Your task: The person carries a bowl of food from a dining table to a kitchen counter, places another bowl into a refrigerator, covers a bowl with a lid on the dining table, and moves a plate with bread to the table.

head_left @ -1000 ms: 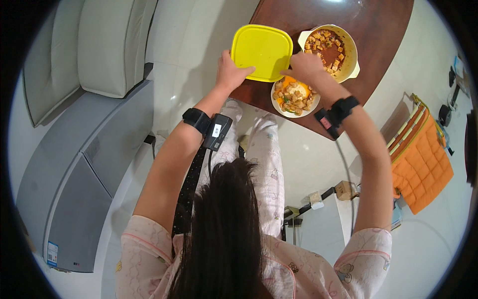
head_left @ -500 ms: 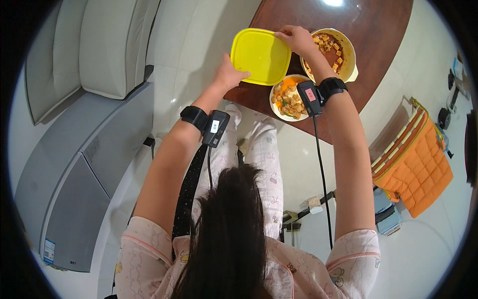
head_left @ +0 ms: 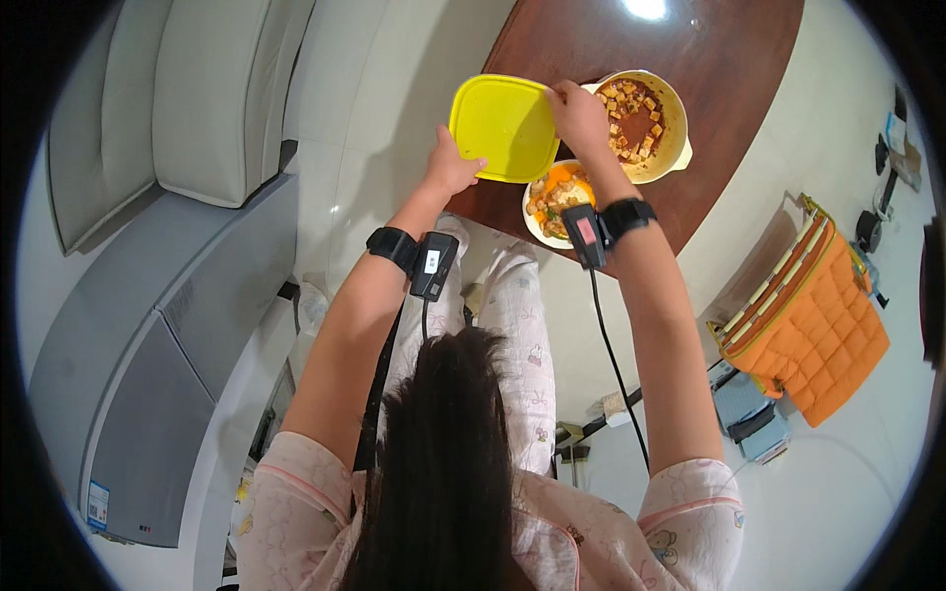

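A yellow square plastic lid (head_left: 505, 128) with rounded corners and a raised rim is held level between my hands, over the table's left edge. My left hand (head_left: 450, 167) grips its near left corner, thumb on top of the rim. At the far right corner my right hand (head_left: 579, 120) is closed on the rim; some of its fingers are hidden. Just right of that hand stands a cream pot (head_left: 674, 118) with tofu cubes in red sauce. A white dish (head_left: 535, 227) of meat, orange pieces and something pale sits below, partly covered by my right wrist.
The dark wooden table (head_left: 729, 59) has a curved right edge. Left are a grey sofa (head_left: 212, 98) and a grey cabinet (head_left: 148, 424). An orange quilted folding chair (head_left: 828, 335) stands at right. Black wrist devices (head_left: 434, 266) trail cables along both forearms.
The whole view has shifted slightly, so lid, pot and dish appear lower and further left. My right hand has come a little nearer along the lid's edge. Both hands still hold the lid.
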`<control>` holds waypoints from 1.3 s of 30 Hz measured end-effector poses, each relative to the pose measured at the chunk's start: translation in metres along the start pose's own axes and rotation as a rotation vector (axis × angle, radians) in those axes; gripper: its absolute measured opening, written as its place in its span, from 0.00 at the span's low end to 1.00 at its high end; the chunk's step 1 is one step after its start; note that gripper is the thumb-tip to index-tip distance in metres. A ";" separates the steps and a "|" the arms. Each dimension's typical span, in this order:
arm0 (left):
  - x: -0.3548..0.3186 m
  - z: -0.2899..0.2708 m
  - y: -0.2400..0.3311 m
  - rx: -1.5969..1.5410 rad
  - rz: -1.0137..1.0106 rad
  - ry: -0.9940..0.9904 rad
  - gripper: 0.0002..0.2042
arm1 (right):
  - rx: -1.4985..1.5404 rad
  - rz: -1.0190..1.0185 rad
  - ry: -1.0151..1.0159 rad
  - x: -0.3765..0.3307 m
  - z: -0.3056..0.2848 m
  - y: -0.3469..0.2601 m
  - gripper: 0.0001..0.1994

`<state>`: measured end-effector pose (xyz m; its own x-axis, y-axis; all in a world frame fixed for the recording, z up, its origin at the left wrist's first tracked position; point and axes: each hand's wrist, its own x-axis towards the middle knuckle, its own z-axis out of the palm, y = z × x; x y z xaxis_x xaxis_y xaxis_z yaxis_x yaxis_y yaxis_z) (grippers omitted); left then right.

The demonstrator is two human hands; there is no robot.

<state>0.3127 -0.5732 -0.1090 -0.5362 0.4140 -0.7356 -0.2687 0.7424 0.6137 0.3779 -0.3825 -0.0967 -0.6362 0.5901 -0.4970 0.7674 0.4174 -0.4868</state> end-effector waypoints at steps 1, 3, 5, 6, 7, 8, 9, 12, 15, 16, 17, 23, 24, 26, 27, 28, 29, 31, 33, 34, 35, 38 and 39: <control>-0.001 0.002 0.000 -0.015 -0.004 0.012 0.26 | 0.103 0.051 0.046 -0.008 0.002 0.005 0.14; -0.002 0.002 0.004 -0.030 -0.038 0.016 0.26 | 0.060 0.049 0.096 -0.028 0.004 0.000 0.13; -0.002 0.002 0.003 -0.044 -0.070 0.020 0.25 | 0.007 0.049 0.234 -0.044 0.014 0.002 0.13; -0.001 0.003 0.001 -0.036 -0.087 0.024 0.25 | 0.006 0.049 0.229 -0.050 0.019 0.004 0.13; 0.000 0.004 0.000 -0.028 -0.102 0.025 0.25 | 0.149 0.174 0.146 -0.056 0.021 0.008 0.12; 0.001 0.004 0.000 -0.028 -0.106 0.023 0.25 | 0.291 0.299 0.062 -0.059 0.023 0.012 0.12; 0.003 0.004 -0.001 -0.032 -0.119 0.000 0.25 | 0.525 0.392 0.000 -0.056 0.024 0.019 0.12; 0.007 0.005 -0.001 -0.055 -0.123 -0.019 0.25 | 0.737 0.460 -0.174 -0.046 0.011 0.032 0.14; 0.015 0.009 0.000 -0.072 -0.073 0.020 0.24 | 0.687 0.427 -0.115 -0.038 0.008 0.032 0.15; 0.015 0.010 0.000 -0.070 -0.048 0.060 0.24 | 0.634 0.412 -0.096 -0.038 0.007 0.031 0.16; 0.014 0.009 -0.001 -0.071 -0.044 0.056 0.24 | 0.546 0.423 -0.054 -0.042 0.010 0.029 0.16; 0.005 -0.020 -0.008 -0.098 -0.085 -0.217 0.26 | 0.573 0.341 -0.074 -0.060 0.016 0.033 0.15; 0.006 -0.025 -0.008 -0.040 -0.120 -0.213 0.25 | 0.552 0.311 -0.106 -0.062 0.016 0.035 0.14; 0.007 -0.027 -0.007 0.025 -0.157 -0.211 0.24 | 0.595 0.299 -0.116 -0.064 0.020 0.039 0.12; 0.008 -0.026 -0.007 0.060 -0.017 -0.184 0.23 | 0.630 0.334 -0.127 -0.065 0.021 0.042 0.12; 0.009 -0.025 -0.009 0.095 0.121 -0.153 0.21 | 0.666 0.365 -0.140 -0.066 0.019 0.041 0.12; 0.013 -0.024 -0.014 0.099 0.120 -0.152 0.21 | 0.689 0.343 -0.136 -0.063 0.024 0.047 0.12; 0.021 -0.021 -0.019 0.220 0.334 -0.034 0.21 | 0.700 0.307 -0.124 -0.058 0.026 0.050 0.12; 0.017 -0.017 -0.022 0.329 0.355 -0.010 0.20 | 0.663 0.287 -0.120 -0.060 0.030 0.055 0.12; 0.015 -0.016 -0.023 0.432 0.373 0.025 0.20 | 0.666 0.289 -0.120 -0.065 0.033 0.060 0.12; 0.017 -0.016 -0.025 0.436 0.373 0.023 0.20 | 0.804 0.251 -0.127 -0.072 0.033 0.066 0.12; 0.022 -0.019 -0.028 0.177 0.188 -0.112 0.19 | 0.977 0.284 -0.074 -0.096 0.017 0.072 0.12; 0.025 -0.021 -0.025 0.123 0.171 -0.138 0.19 | 0.793 0.346 0.178 -0.102 0.022 0.093 0.12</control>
<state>0.2895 -0.5922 -0.1362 -0.4493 0.6006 -0.6614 -0.0797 0.7104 0.6992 0.5125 -0.4194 -0.1069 -0.3062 0.7211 -0.6215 0.5910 -0.3678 -0.7179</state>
